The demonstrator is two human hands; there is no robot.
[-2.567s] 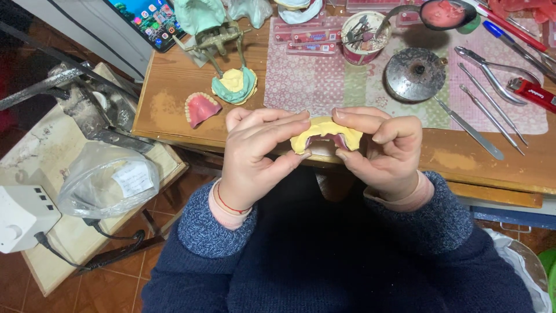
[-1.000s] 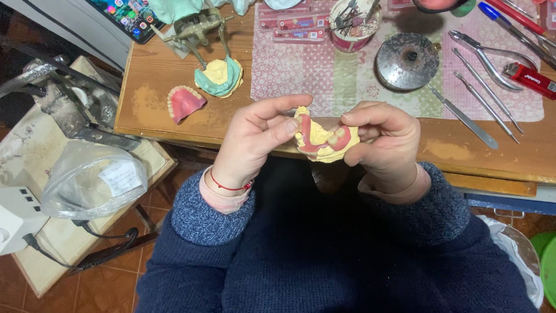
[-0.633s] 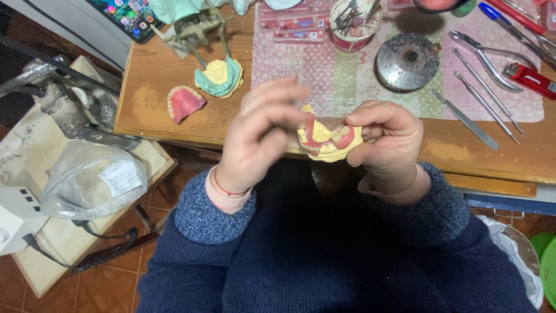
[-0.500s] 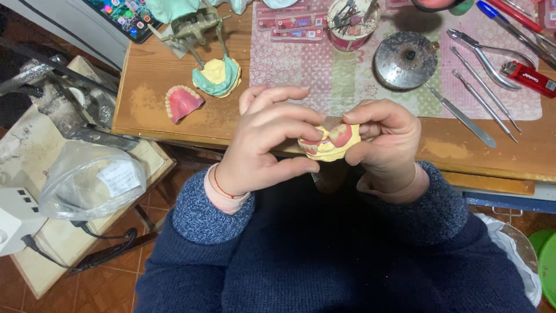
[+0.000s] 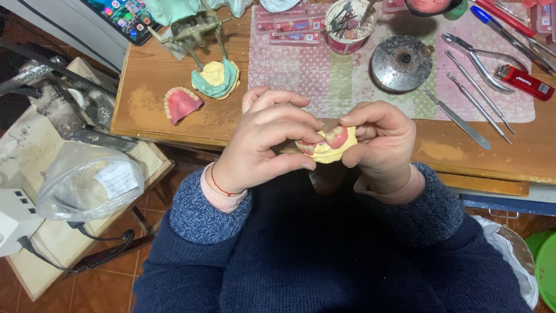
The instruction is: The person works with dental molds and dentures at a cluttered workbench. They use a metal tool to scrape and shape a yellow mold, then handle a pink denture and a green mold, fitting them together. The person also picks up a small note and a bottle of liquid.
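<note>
Both of my hands hold a yellow dental cast with pink wax and teeth (image 5: pixel 329 145) just in front of the wooden table edge. My left hand (image 5: pixel 266 139) wraps over its left side, fingers curled on top and thumb beneath. My right hand (image 5: pixel 379 142) pinches its right side between thumb and fingertips. Most of the cast is hidden by my fingers.
On the wooden table (image 5: pixel 150 93) lie a pink denture (image 5: pixel 180 103), a yellow-and-green cast (image 5: pixel 215 76) under a metal articulator, a round metal lid (image 5: pixel 401 55), a cup of tools (image 5: pixel 347 17), steel instruments (image 5: pixel 463 87) and a red lighter (image 5: pixel 527 82). A plastic bag (image 5: pixel 90 182) sits on a lower stand at left.
The cast has been turned in my hands, from yellow arch up to the pink wax and teeth showing. My left fingers lifted, then closed over it again.
</note>
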